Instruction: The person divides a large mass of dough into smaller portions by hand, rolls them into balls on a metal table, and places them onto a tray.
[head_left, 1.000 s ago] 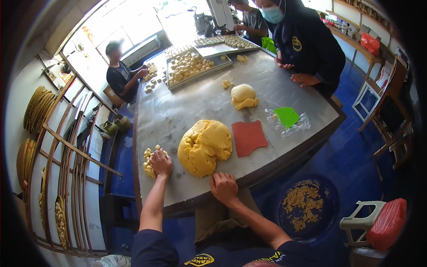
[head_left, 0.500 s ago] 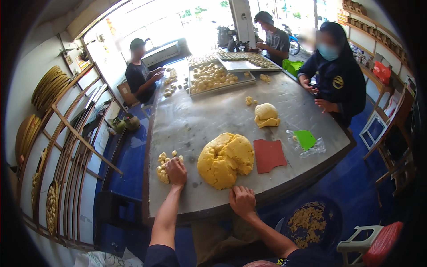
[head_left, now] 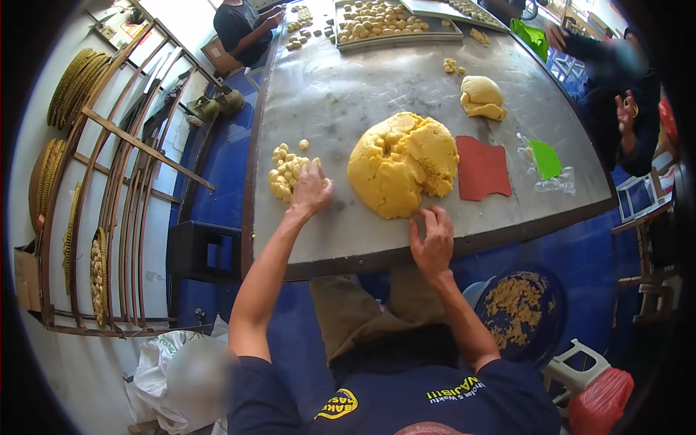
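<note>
A big mound of yellow dough, cracked across its top, rests near the table's front edge. To its left lies a pile of small pale dough balls. My left hand is at the right side of that pile, fingers curled down and bunched; what they hold, if anything, is hidden. Close to the mound's near edge, my right hand rests at the table edge, its thumb apart from loosely bent fingers, nothing seen in it. Right of the mound lies a flat red sheet, and farther back a smoother pale dough lump.
A green piece on clear plastic lies at the table's right. Trays of dough balls stand at the far end. One person works far left; another person stands at right, hands raised. A tub of crumbs sits below right.
The view has tilted down, so the table sits higher and my torso shows. My left hand remains by the small balls. The person at right has raised their hands.
</note>
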Demonstrator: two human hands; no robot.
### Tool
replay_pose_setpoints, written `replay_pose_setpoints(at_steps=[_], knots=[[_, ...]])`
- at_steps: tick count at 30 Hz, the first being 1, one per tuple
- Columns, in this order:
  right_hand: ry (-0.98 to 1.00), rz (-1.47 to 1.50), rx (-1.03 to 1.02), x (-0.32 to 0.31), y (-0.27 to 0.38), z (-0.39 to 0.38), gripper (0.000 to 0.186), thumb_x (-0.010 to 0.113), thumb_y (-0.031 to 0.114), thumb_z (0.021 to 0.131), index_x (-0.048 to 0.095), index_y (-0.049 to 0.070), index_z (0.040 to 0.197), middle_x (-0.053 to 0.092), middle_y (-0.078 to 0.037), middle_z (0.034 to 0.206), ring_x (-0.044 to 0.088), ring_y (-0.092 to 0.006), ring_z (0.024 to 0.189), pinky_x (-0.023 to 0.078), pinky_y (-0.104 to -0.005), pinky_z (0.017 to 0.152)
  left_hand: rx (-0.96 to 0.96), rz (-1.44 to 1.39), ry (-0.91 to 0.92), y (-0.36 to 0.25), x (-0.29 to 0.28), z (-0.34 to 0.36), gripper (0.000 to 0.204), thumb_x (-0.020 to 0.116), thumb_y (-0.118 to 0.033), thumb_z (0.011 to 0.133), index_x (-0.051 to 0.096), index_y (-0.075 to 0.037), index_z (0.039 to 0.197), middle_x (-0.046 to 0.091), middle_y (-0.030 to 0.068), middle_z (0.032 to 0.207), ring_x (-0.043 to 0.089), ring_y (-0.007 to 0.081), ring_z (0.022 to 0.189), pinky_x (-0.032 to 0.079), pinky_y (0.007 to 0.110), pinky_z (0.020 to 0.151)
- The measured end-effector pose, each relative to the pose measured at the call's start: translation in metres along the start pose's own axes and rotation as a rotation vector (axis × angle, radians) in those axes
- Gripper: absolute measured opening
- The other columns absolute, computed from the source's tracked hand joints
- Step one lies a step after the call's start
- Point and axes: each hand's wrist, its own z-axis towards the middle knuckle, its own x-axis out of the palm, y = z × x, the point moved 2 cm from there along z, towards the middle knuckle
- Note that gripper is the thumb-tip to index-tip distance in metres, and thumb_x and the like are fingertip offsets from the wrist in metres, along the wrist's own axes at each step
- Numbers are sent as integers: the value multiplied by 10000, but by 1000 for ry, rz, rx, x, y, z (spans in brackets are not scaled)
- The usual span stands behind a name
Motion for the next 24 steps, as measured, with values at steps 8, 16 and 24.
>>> replay_pose_setpoints(at_steps=[8,16,24], knots=[[127,17,-107,8,14,30,555,734,96,863,532,-32,1364,488,-220,1455,559,-379,1238,437,-439,1081,-259,-294,-187,35,-32,-7,344,836,-277,823,643,-13,929,717,94,778,718,175,697,572,315,608],[179,-96,-175,23,-2,34,515,726,121,849,562,-37,1311,586,-228,1336,572,-392,1203,473,-428,1022,-346,-1042,-228,59,-19,-6,188,675,-168,967,728,-11,1055,727,31,855,658,66,696,528,238,613],[268,-39,-73,10,-1,14,573,681,113,875,497,-62,1388,524,-288,1387,526,-429,1267,432,-451,1077,-200,-378,-313,37,-10,-45,218,722,-167,907,709,-39,1084,744,111,907,700,201,732,559,349,686]])
